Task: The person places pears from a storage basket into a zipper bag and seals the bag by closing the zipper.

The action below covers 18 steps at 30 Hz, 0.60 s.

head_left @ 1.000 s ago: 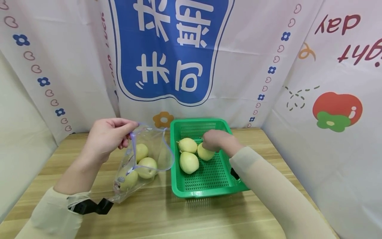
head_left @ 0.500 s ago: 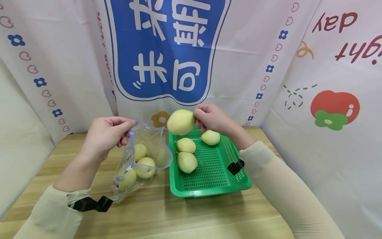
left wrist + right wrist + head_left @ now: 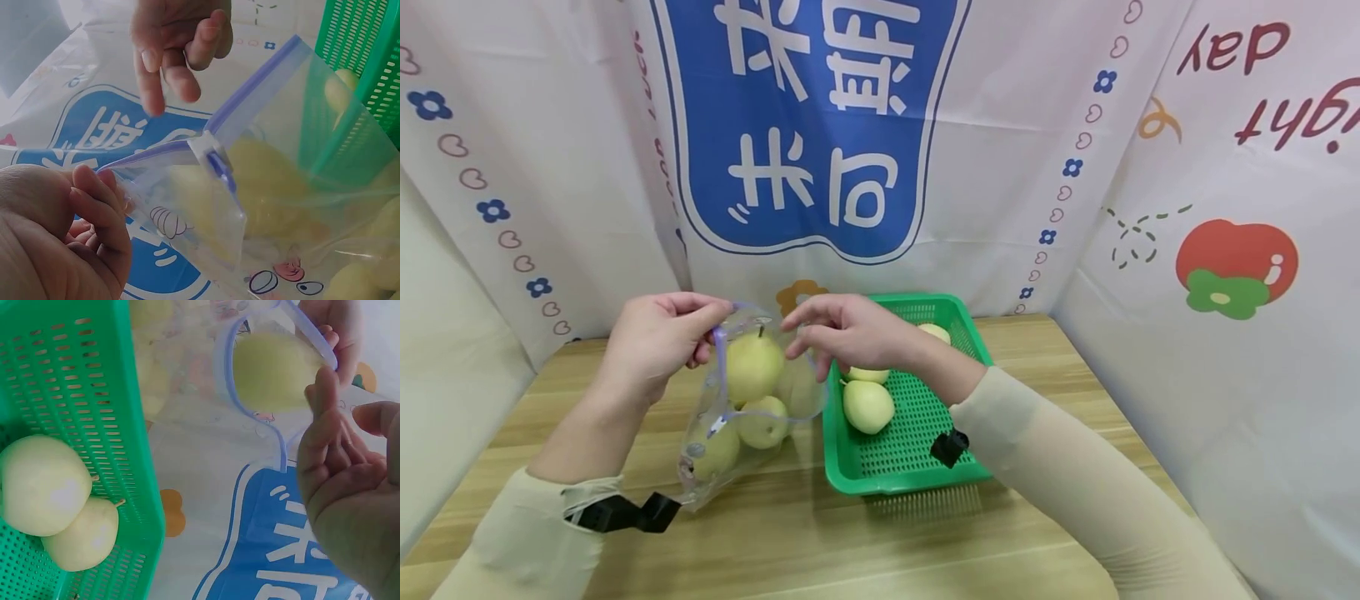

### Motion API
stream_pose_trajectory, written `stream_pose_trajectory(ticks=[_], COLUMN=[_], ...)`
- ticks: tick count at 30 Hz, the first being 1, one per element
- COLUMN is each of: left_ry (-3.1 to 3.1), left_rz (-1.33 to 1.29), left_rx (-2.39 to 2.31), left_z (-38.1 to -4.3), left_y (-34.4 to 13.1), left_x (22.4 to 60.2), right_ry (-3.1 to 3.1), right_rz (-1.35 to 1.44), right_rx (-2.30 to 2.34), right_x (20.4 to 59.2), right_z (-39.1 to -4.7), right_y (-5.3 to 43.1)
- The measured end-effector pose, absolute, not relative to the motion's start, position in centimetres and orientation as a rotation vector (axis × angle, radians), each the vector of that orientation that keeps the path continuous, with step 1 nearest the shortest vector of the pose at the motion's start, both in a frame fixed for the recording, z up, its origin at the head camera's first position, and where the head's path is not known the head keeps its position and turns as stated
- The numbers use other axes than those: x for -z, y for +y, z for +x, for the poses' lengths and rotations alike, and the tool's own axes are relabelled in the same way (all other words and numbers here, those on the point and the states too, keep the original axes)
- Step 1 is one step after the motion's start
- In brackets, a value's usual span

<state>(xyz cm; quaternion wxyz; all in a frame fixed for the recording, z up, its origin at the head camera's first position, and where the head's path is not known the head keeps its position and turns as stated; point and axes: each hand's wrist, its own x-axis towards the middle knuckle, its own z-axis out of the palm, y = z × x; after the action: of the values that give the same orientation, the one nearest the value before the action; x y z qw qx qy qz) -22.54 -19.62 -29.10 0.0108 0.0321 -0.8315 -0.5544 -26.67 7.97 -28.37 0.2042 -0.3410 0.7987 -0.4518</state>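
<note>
The bag is on the left of the desk, with pears in it, one just inside its mouth. The basket is just to the right. In it, two pears touch by the left wall, and another sits near the back. A cloth hangs behind.

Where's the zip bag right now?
In the head view, the clear zip bag sits on the wooden table, just left of the green basket, its purple rim pinched by the left hand.
</note>
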Motion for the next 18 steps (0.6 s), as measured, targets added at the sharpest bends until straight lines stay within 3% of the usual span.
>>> stream_pose_trajectory(ticks=[11, 18], left_ry=[-2.553, -2.555], left_rz=[0.071, 0.057], left_rx=[1.782, 1.766], left_z=[-22.7, -22.7], left_y=[-19.9, -20.0], left_x=[29.3, 29.5], right_ry=[2.466, 2.452], right_rz=[-0.790, -0.798], right_rx=[1.149, 0.361], right_x=[29.5, 32.8], right_z=[-29.8, -30.8], right_y=[11.0, 11.3])
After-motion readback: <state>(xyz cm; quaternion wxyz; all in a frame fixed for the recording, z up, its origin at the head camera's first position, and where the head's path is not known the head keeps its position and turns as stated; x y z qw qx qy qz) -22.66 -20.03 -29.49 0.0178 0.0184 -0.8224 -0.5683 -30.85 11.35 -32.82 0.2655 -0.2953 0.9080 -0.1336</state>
